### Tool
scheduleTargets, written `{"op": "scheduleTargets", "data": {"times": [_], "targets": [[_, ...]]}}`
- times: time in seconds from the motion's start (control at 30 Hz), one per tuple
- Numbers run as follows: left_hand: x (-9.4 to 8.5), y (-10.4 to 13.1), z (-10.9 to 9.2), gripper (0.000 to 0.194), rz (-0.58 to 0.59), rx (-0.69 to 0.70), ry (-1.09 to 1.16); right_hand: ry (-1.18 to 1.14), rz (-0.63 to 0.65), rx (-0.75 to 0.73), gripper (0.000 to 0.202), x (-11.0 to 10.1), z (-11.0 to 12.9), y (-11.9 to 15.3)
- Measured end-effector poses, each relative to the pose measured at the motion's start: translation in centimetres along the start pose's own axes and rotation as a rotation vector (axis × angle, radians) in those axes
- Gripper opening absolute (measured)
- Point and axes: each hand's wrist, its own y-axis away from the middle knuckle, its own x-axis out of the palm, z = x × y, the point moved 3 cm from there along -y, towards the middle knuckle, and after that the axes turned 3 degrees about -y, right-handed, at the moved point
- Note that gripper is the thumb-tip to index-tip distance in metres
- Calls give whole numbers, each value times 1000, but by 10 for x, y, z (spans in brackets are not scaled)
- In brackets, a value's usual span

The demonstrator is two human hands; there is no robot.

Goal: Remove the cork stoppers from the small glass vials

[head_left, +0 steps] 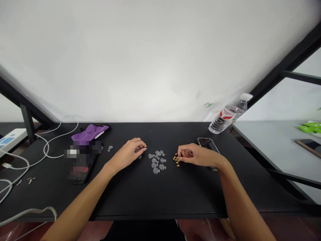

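Note:
My left hand point(130, 151) is closed, with its fingers curled around small red and dark bits that I cannot make out. A sliver of something clear shows under its fingertips. Between my hands lies a loose cluster of small clear bottle-shaped pieces point(163, 166). My right hand point(194, 154) has thumb and forefinger pinched together at the edge of a small pile of tan pieces point(178, 165). Whatever is between those right fingertips is too small to make out. Another clear piece point(110, 148) lies apart, left of my left hand.
A phone point(209, 144) lies partly under my right hand. Behind it a water bottle point(228, 115) leans. On the left are a purple cloth pouch point(89, 133), a dark phone point(84, 172) and white cables point(47, 147). Black frame bars point(288, 63) flank the black table point(150, 201).

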Motion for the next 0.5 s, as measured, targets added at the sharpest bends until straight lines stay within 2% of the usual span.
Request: {"op": "scheduleTargets", "data": {"times": [0.23, 0.5], "targets": [[-18, 0, 15, 16, -9, -43, -160, 55, -50, 28, 25, 0, -11, -2], [-10, 2, 13, 18, 1, -8, -167, 39, -28, 39, 31, 0, -13, -2]]}}
